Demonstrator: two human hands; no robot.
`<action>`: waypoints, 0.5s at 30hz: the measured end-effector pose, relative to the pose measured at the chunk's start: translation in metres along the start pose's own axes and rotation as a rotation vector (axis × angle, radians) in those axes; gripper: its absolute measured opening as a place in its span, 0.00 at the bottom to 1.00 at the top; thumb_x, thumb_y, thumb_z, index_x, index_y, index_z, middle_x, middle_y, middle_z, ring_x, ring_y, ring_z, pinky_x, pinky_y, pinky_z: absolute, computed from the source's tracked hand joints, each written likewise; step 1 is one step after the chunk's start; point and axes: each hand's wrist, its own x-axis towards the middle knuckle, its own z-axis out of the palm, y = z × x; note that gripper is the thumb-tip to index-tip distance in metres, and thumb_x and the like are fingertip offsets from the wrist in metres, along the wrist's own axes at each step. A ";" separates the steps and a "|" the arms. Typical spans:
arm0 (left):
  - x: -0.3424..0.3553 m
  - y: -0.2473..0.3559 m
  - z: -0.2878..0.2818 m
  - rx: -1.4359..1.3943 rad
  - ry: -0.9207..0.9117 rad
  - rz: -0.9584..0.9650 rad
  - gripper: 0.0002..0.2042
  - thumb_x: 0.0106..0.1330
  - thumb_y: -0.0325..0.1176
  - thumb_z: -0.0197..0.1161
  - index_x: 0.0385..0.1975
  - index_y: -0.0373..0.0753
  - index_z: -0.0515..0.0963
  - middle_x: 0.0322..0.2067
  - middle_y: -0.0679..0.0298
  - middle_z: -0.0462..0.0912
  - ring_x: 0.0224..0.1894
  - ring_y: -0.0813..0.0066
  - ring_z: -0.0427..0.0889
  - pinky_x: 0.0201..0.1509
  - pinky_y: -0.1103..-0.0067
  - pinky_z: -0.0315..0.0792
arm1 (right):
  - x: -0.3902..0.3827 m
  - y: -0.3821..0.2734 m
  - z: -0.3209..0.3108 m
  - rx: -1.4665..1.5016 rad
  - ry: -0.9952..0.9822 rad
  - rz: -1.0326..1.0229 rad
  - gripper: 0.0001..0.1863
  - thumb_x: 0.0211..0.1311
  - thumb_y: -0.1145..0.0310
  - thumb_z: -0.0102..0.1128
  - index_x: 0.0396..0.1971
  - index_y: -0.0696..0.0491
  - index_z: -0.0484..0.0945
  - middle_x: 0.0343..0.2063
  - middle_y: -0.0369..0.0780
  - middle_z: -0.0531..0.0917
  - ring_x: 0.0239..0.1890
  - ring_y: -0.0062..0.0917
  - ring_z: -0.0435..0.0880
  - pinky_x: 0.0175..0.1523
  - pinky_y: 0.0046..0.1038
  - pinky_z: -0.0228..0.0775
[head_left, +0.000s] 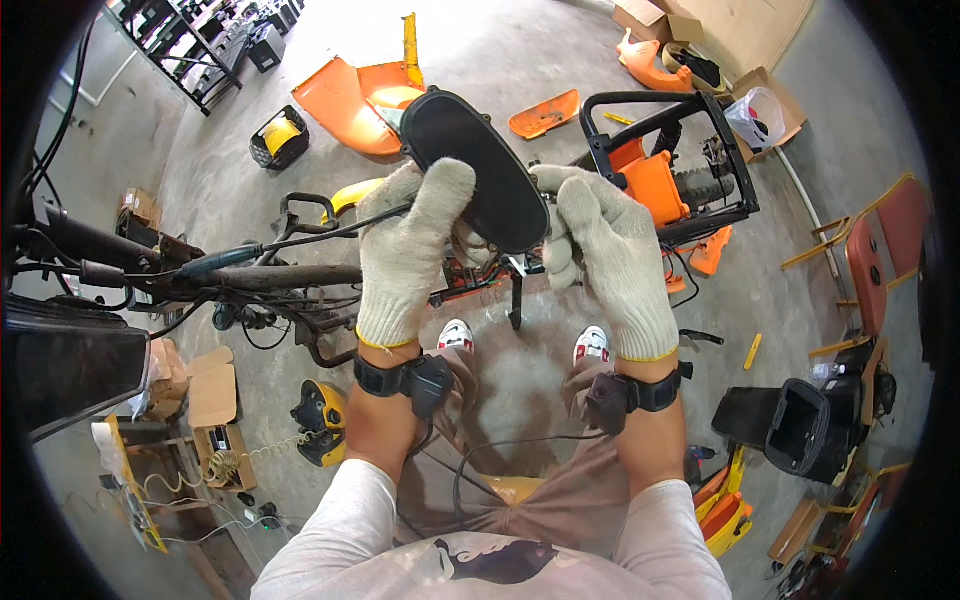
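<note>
Both hands wear off-white knit gloves. My left hand grips the left side of a black oblong cover, thumb over its face, with a black cable passing by the palm. My right hand has curled fingers at the cover's right edge; what they pinch is too small to make out. Beneath the cover is a partly hidden dark metal vehicle frame with cables along it. To the right is a black tubular frame with an orange plastic box and a tyre.
Orange body panels and a basket lie ahead. A black metal rack stands far left, cardboard boxes and a yellow compressor lower left. Chairs and a black bin are right.
</note>
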 end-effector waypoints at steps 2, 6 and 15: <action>-0.001 0.004 0.001 0.133 -0.007 -0.030 0.08 0.64 0.33 0.70 0.37 0.35 0.82 0.25 0.67 0.84 0.22 0.83 0.80 0.25 0.84 0.74 | -0.004 -0.001 -0.002 -0.080 -0.025 0.006 0.21 0.68 0.58 0.65 0.53 0.57 0.80 0.25 0.32 0.80 0.22 0.10 0.77 0.24 0.15 0.71; -0.001 0.007 0.007 0.054 -0.204 0.111 0.23 0.53 0.25 0.74 0.50 0.30 0.78 0.36 0.61 0.85 0.31 0.77 0.84 0.32 0.80 0.81 | 0.004 0.010 0.003 0.003 0.036 0.034 0.21 0.65 0.61 0.68 0.52 0.58 0.80 0.24 0.31 0.79 0.21 0.09 0.75 0.22 0.14 0.67; -0.004 0.002 0.005 0.018 -0.151 0.068 0.19 0.60 0.26 0.70 0.51 0.32 0.78 0.35 0.65 0.85 0.32 0.84 0.81 0.34 0.85 0.76 | 0.001 0.012 0.024 0.004 0.099 -0.049 0.21 0.65 0.62 0.68 0.54 0.56 0.80 0.23 0.30 0.79 0.19 0.07 0.73 0.21 0.14 0.64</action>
